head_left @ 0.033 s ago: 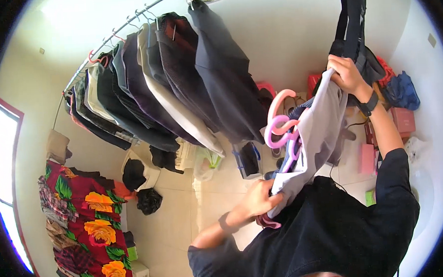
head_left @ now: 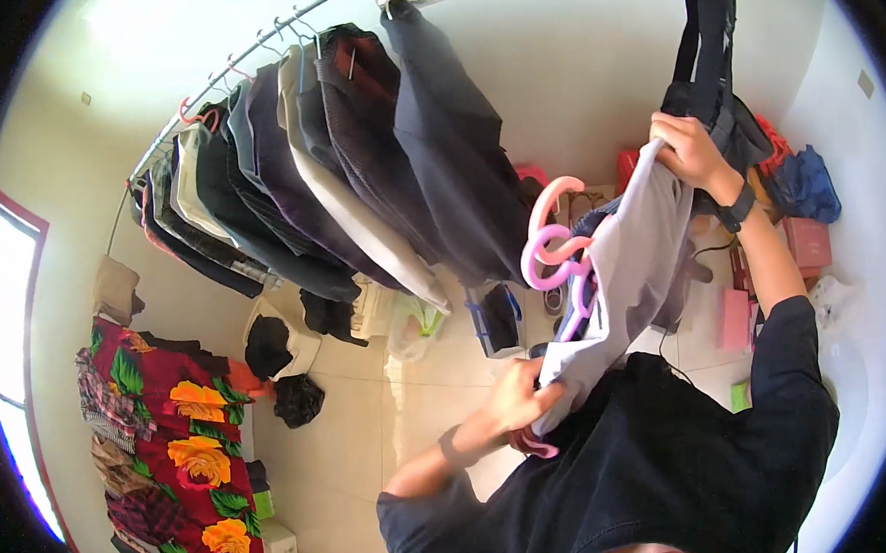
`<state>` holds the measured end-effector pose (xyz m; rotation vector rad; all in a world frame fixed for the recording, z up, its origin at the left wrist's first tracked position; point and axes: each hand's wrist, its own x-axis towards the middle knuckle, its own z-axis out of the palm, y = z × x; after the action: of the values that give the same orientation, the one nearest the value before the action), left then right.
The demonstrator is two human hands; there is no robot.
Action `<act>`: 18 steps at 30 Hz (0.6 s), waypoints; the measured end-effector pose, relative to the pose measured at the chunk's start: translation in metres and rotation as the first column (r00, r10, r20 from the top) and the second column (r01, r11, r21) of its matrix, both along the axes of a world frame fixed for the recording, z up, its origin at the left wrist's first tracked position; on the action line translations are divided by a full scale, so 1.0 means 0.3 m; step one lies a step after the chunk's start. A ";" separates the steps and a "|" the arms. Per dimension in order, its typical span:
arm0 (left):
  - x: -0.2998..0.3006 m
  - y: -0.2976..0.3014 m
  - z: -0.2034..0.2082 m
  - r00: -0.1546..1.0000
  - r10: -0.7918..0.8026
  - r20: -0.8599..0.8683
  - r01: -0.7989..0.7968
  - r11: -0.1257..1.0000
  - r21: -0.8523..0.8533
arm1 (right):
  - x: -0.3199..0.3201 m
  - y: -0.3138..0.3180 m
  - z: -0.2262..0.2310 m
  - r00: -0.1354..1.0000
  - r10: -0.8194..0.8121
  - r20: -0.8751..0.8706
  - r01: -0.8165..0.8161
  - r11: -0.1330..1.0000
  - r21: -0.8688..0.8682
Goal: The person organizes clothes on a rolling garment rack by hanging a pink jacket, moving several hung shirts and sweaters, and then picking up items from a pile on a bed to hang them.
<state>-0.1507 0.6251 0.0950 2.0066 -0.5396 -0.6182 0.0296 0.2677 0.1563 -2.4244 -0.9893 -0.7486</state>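
Observation:
A light grey garment (head_left: 634, 256) is stretched between my two hands in front of my chest. My right hand (head_left: 695, 148) is closed on its upper end, up by the hanging black straps. Lower down, my left hand (head_left: 522, 398) is closed on the garment's other end. Beside the grey cloth hang a pink hanger (head_left: 550, 206) and a purple hanger (head_left: 538, 259), their hooks pointing left. Dark blue cloth shows behind them. A piece of another pink hanger (head_left: 538, 446) pokes out under my left hand.
A rail (head_left: 241, 59) of hung dark and pale clothes runs along the left wall. At lower left is a red floral cloth (head_left: 186, 440) with folded clothes. Black straps (head_left: 708, 42) hang at upper right; a pink box (head_left: 735, 318) and bags lie below. An open-topped bin (head_left: 495, 319) stands on the floor.
The hangers and the lower part of the grey garment have shifted slightly left. Both hands keep their hold.

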 end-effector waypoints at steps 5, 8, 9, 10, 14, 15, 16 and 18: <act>-0.031 0.083 0.038 0.948 0.244 -0.205 -0.271 0.955 -0.117 | 0.085 0.132 -0.014 0.857 0.024 -0.515 -0.046 0.998 -0.030; -0.077 0.130 0.114 0.881 0.345 -0.324 -0.380 0.924 -0.050 | 0.117 0.156 -0.004 0.624 0.329 -0.709 -0.097 0.932 0.348; -0.094 0.149 0.118 0.843 0.390 -0.371 -0.426 0.905 -0.016 | 0.152 0.185 -0.006 0.553 0.419 -0.720 -0.062 0.883 0.466; -0.143 0.208 0.041 0.895 0.396 -0.204 -0.400 0.916 0.021 | 0.180 0.283 0.010 0.643 0.381 -0.664 -0.038 0.882 0.469; -0.224 0.246 -0.020 0.861 0.482 -0.164 -0.447 0.870 0.208 | 0.332 0.644 0.044 0.837 0.196 -0.512 0.106 0.858 0.502; -0.246 0.241 -0.036 0.854 0.498 -0.152 -0.471 0.863 0.180 | 0.361 0.705 0.086 0.875 0.060 -0.481 0.154 0.907 0.393; -0.278 0.242 -0.060 0.805 0.535 -0.257 -0.508 0.845 0.167 | 0.421 0.774 0.094 0.880 0.012 -0.475 0.172 0.923 0.343; -0.344 0.250 -0.070 0.672 0.622 -0.402 -0.583 0.779 0.230 | 0.456 0.897 0.109 0.892 -0.205 -0.402 0.307 0.928 0.209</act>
<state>-0.2539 0.7002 0.0740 1.8628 0.4517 -0.6617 0.1665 0.5367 0.1889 -2.3560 -0.3912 -0.4378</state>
